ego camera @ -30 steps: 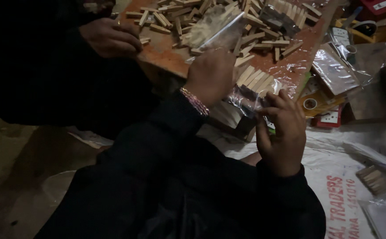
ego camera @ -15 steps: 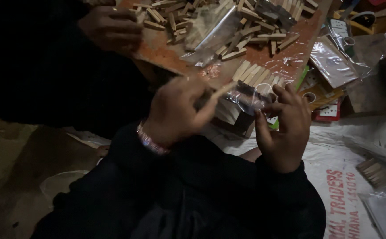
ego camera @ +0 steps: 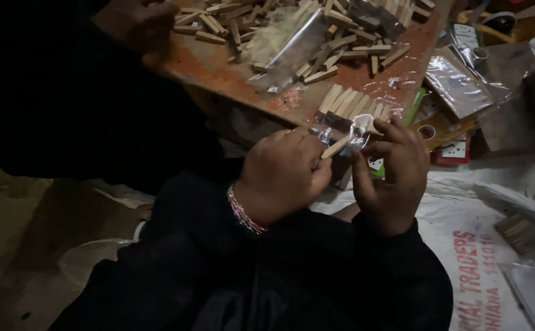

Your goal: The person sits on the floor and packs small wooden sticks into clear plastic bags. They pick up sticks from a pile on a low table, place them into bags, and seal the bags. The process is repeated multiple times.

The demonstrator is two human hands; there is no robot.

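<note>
Near the lap, left hand [ego camera: 283,175] pinches a wooden stick [ego camera: 335,147]; at its three o'clock, right hand [ego camera: 390,171], fingers curled, seemingly grips a clear plastic bag [ego camera: 347,122]. At twelve o'clock, loose sticks [ego camera: 316,30] cover the board [ego camera: 230,76].

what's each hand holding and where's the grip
The left hand pinches a wooden stick by its lower end. The right hand holds a clear bag of sticks by its lower edge.
</note>
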